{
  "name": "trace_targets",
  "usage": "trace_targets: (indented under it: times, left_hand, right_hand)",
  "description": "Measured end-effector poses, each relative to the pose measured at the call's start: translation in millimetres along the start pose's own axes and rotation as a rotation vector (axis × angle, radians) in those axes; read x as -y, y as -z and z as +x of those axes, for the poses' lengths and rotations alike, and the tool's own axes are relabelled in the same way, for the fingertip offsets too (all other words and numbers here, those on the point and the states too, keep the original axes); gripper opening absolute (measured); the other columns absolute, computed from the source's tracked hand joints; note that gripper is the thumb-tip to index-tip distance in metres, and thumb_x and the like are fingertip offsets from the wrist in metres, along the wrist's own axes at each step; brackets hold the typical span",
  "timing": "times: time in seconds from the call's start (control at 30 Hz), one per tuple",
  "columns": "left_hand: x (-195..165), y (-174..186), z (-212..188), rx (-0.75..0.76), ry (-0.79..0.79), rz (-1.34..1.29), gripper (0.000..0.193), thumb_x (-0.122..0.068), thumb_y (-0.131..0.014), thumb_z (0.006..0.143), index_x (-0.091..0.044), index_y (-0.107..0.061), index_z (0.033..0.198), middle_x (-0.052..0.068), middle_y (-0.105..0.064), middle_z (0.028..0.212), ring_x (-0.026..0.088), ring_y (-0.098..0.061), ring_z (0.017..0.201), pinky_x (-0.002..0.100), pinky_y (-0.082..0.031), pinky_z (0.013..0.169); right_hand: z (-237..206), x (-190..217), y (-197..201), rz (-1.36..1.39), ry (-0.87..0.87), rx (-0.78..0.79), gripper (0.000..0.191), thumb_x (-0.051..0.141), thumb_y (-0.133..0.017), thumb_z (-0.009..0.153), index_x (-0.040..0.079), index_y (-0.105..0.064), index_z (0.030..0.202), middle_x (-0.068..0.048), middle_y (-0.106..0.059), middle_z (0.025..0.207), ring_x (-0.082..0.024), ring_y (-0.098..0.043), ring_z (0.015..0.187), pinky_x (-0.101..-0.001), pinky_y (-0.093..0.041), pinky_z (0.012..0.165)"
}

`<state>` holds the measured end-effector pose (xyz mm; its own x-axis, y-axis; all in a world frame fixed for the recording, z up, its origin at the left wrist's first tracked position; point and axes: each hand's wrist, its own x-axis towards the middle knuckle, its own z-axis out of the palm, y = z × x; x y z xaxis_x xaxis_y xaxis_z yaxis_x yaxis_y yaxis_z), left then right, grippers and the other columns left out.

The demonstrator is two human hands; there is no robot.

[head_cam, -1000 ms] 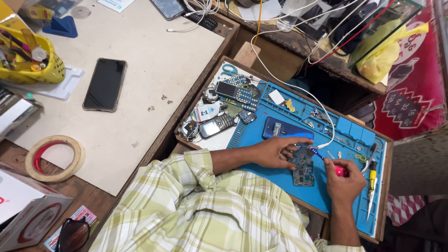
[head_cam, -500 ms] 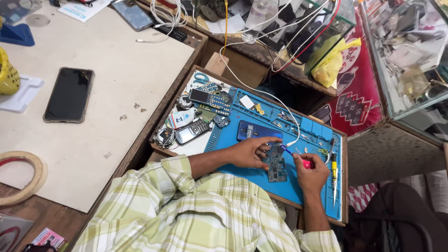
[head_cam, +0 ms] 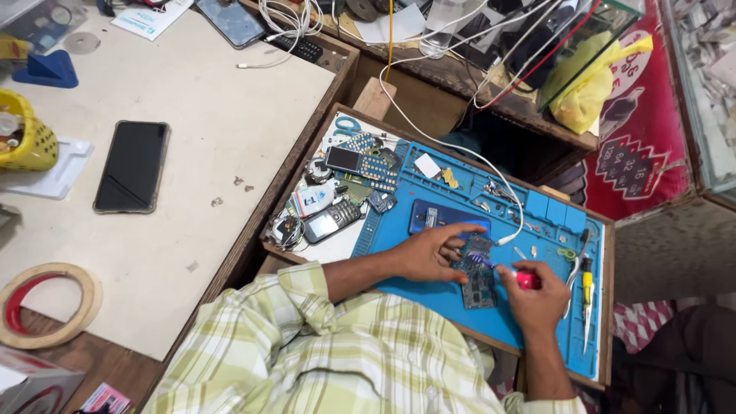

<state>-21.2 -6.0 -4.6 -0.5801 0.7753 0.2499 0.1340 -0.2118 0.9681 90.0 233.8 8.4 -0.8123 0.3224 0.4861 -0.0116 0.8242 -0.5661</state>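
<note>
A dark circuit board point(head_cam: 480, 277) lies on a blue work mat point(head_cam: 537, 322) inside a wooden tray. My left hand point(head_cam: 433, 251) presses flat on the board's left edge, fingers spread over it. My right hand point(head_cam: 537, 295) grips a small red-handled tool point(head_cam: 523, 279), its tip touching the top of the board. A dark blue phone body point(head_cam: 441, 215) sits just beyond my left hand. A white cable point(head_cam: 491, 172) runs down across the mat toward the board.
Small keypad phones and loose parts point(head_cam: 330, 203) crowd the tray's left end. Tweezers and a yellow screwdriver point(head_cam: 586, 295) lie at the mat's right. On the pale table: a black smartphone point(head_cam: 133, 165), a tape roll point(head_cam: 46, 303), a yellow basket point(head_cam: 27, 138).
Both hands stay on the board with the tool. The view has shifted, so the tray and table sit lower and further right in the frame.
</note>
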Motion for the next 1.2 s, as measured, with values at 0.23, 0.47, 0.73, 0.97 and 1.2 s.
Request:
trace_targets:
  times: [0.23, 0.47, 0.73, 0.97, 1.2]
  left_hand:
    - [8.8, -3.2, -1.6, -0.005, -0.086, -0.037, 0.081, -0.004, -0.085, 0.087, -0.018, -0.046, 0.157, -0.002, -0.05, 0.092, 0.003, -0.05, 0.079, 0.022, -0.05, 0.068]
    - [1.6, 0.5, 1.6, -0.05, -0.063, -0.088, 0.076, -0.004, -0.083, 0.087, -0.015, -0.05, 0.155, 0.001, -0.058, 0.093, 0.003, -0.055, 0.082, 0.022, -0.05, 0.069]
    - [-5.7, 0.7, -0.1, -0.022, -0.04, -0.092, 0.074, -0.006, -0.081, 0.088, -0.013, -0.046, 0.152, -0.004, -0.062, 0.093, 0.0, -0.053, 0.075, 0.019, -0.048, 0.064]
    - [-7.8, 1.7, 0.7, -0.029, -0.007, -0.155, 0.07, -0.002, -0.079, 0.088, -0.009, -0.047, 0.15, -0.006, -0.064, 0.092, -0.003, -0.054, 0.076, 0.018, -0.047, 0.063]
    - [-9.4, -0.2, -0.6, -0.033, -0.051, -0.143, 0.071, -0.001, -0.079, 0.088, -0.009, -0.048, 0.152, -0.002, -0.065, 0.094, 0.0, -0.054, 0.077, 0.02, -0.047, 0.064]
  right_hand:
    - [-2.1, -3.0, 2.1, -0.005, 0.018, -0.003, 0.031, 0.028, -0.093, 0.082, 0.006, -0.076, 0.096, -0.008, -0.073, 0.084, -0.015, -0.067, 0.073, -0.0292, -0.054, 0.069]
    - [0.0, 12.3, -0.4, -0.021, 0.135, 0.113, 0.036, 0.029, -0.093, 0.071, 0.006, -0.076, 0.091, -0.008, -0.074, 0.082, -0.016, -0.068, 0.068, -0.0301, -0.053, 0.064]
    - [1.9, 9.7, 3.1, 0.012, -0.026, -0.033, 0.03, 0.027, -0.091, 0.085, 0.004, -0.075, 0.094, -0.008, -0.073, 0.083, -0.016, -0.067, 0.073, -0.029, -0.054, 0.068]
    - [0.1, 7.8, 1.6, 0.097, 0.039, 0.046, 0.032, 0.027, -0.09, 0.081, 0.005, -0.074, 0.096, -0.006, -0.074, 0.087, -0.013, -0.07, 0.077, -0.0269, -0.056, 0.069]
    - [-0.2, 5.5, 2.5, 0.056, 0.044, 0.064, 0.033, 0.027, -0.092, 0.079, 0.004, -0.074, 0.094, -0.007, -0.073, 0.082, -0.014, -0.068, 0.071, -0.0276, -0.053, 0.066]
